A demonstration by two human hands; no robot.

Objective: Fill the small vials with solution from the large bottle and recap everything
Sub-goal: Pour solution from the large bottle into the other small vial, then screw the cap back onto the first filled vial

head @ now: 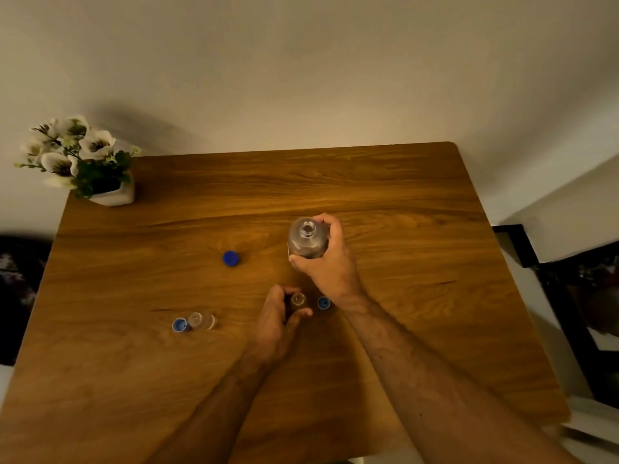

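From the head view, the right hand (330, 262) has its fingers and thumb wrapped round the bottle (307, 238), which is upright, uncapped, and near the middle of the table (402, 202). The glass is clear; how much liquid it holds cannot be told. Its blue cap (230, 258) lies apart to the left on the wood.

The left hand (279, 316) curls round an open vial (297, 300), pinching it between thumb and fingers just nearer the front edge than the bottle. A small blue cap (323, 303) sits just right of it.

A second vial (202, 320), open and clear, is toward the left edge, with another small cap (180, 325) touching its left side. Contents of either vial cannot be made out.

Count: one bottle, two vials, three blue caps, all off.

A white pot (115, 195) of white flowers (72, 145) stands on the far left corner.
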